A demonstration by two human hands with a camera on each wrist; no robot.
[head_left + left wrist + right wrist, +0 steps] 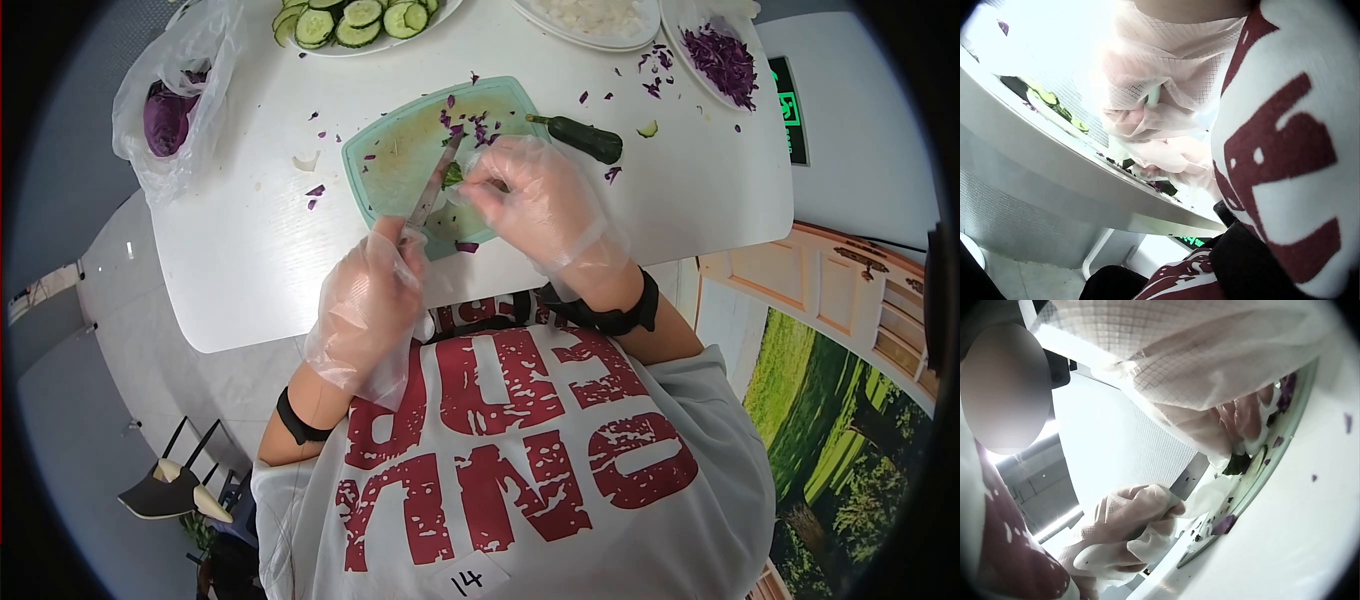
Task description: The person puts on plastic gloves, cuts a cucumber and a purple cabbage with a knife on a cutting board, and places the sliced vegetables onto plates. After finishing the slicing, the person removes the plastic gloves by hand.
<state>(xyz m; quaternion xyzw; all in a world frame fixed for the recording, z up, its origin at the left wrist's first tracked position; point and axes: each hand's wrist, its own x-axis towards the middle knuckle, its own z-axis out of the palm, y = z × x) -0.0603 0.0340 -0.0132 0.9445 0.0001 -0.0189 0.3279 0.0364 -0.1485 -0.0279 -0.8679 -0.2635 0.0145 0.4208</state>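
Observation:
My left hand (pixel 398 252), in a thin plastic glove, grips the handle of a knife (pixel 432 190) whose blade lies slanted across the pale green cutting board (pixel 390 150). My gloved right hand (pixel 478 186) pinches a small dark green vegetable piece (pixel 453 175) on the board, right beside the blade. In the right wrist view the right hand's fingers (pixel 1244 422) press the green piece (pixel 1237 464) to the board (pixel 1275 456), while the left hand (pixel 1129 531) holds the knife (pixel 1188 478) below. The left wrist view shows the left hand (pixel 1147 119) curled round the pale handle (pixel 1154 95).
On the white table (pixel 240 240), a dark cucumber end (pixel 585 138) lies right of the board. At the far edge stand a plate of cucumber slices (pixel 350 20), a plate of white chopped food (pixel 595 15) and shredded purple cabbage (pixel 720 55). A bagged purple cabbage (pixel 168 115) sits far left. Purple scraps are scattered.

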